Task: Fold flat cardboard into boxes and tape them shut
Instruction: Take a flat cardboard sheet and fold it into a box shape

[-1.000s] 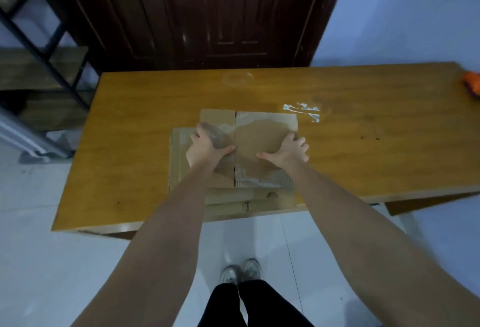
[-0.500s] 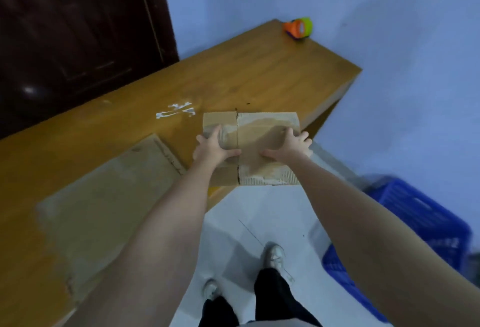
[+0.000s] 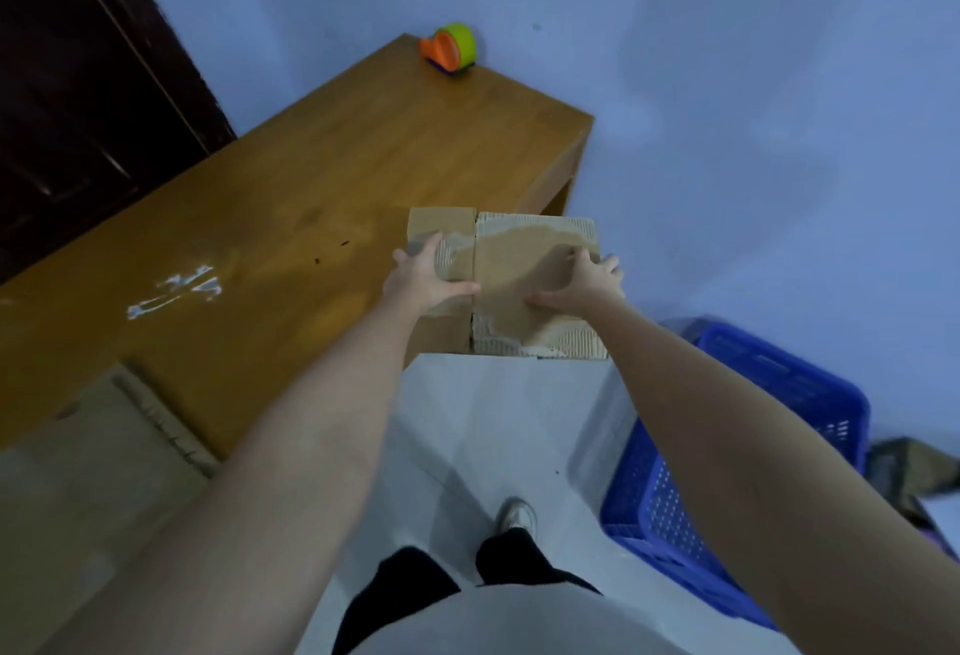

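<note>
Off the counter (image 3: 332,171) edge, we hold a folded box (image 3: 524,285) in mid-air: left hand (image 3: 423,277) and right hand (image 3: 584,282) fingers wrapped on its sides. Top seam looks untaped. Flat cardboard (image 3: 93,451) waits; tape dispenser (image 3: 451,48) at far corner.

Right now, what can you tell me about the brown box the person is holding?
The cardboard box is brown and folded up, seen from its top. Two top flaps meet at a seam running down the middle. The surface looks worn: the paper skin is torn off in patches, baring ribbed corrugation near the far and near edges. It is held about level, past the table edge, above the floor. The left hand grips its left side and the right hand grips its right, thumbs on top.
</note>
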The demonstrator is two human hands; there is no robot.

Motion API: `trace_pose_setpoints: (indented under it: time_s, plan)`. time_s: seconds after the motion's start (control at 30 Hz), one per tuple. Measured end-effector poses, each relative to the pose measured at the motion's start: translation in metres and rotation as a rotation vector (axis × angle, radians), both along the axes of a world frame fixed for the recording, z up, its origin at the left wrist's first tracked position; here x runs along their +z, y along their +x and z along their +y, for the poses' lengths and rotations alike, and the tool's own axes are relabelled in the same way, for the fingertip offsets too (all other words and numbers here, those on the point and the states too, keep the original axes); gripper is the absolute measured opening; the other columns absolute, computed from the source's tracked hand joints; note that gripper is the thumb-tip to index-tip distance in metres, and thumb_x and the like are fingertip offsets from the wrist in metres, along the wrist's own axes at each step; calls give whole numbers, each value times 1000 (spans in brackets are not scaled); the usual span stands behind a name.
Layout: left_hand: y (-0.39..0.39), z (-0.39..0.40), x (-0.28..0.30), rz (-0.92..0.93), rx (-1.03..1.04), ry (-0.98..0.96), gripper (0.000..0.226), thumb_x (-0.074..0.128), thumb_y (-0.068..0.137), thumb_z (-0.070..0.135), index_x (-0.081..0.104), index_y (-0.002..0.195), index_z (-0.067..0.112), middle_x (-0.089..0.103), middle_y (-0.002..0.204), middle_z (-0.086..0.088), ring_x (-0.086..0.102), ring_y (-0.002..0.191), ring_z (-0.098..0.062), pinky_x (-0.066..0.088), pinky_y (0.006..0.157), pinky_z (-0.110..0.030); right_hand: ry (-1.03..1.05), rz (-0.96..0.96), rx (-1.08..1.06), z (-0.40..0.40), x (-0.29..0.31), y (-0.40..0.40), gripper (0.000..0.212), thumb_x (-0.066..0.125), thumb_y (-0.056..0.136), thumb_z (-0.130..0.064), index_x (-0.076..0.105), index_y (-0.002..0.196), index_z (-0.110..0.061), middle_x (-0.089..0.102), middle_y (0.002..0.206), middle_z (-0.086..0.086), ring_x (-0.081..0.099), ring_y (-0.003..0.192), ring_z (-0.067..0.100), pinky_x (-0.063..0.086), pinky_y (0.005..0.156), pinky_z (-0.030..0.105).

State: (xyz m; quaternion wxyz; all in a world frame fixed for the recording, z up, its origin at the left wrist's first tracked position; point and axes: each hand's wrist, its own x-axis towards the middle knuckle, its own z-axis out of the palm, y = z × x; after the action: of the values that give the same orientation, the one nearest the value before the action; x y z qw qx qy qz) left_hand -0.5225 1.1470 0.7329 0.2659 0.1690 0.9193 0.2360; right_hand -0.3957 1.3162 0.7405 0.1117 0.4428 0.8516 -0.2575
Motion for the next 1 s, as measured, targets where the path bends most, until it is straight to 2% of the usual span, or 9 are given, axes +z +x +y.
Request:
trace_pose_setpoints:
  time_s: [0.33, 0.6, 0.8, 1.0]
  plan:
    - [-45, 68, -1, 27, 14, -50, 106, 74, 66, 62, 14, 149, 38, 21, 146, -17, 42, 124, -45, 40, 98, -47, -60, 19, 20, 75, -8, -54, 100, 77, 67, -54, 22, 143, -18, 24, 138, 16, 26, 131, 33, 37, 99, 46]
    - [-122, 105, -14, 19, 54, -40, 106, 71, 69, 63, 9, 150, 35, 18, 147, -17, 42, 124, -44, 40, 95, -44, -13, -8, 84, 117, -16, -141, 101, 77, 68, -53, 20, 143, -17, 21, 141, 16, 24, 133, 33, 37, 100, 46]
    - [-187, 126, -17, -19, 74, -40, 108, 70, 68, 64, 8, 151, 33, 16, 149, -20, 39, 125, -46, 39, 96, -49, -13, -28, 110, 140, -14, -209, 103, 78, 68, -50, 18, 145, -18, 19, 143, 17, 22, 134, 34, 36, 105, 47]
    - [-224, 127, -27, -42, 158, -62, 118, 69, 67, 68, -3, 152, 26, 13, 150, -19, 39, 126, -45, 41, 94, -48, 1, -63, 178, 146, -14, -257, 103, 77, 69, -51, 17, 146, -19, 15, 145, 16, 19, 135, 35, 34, 104, 49]
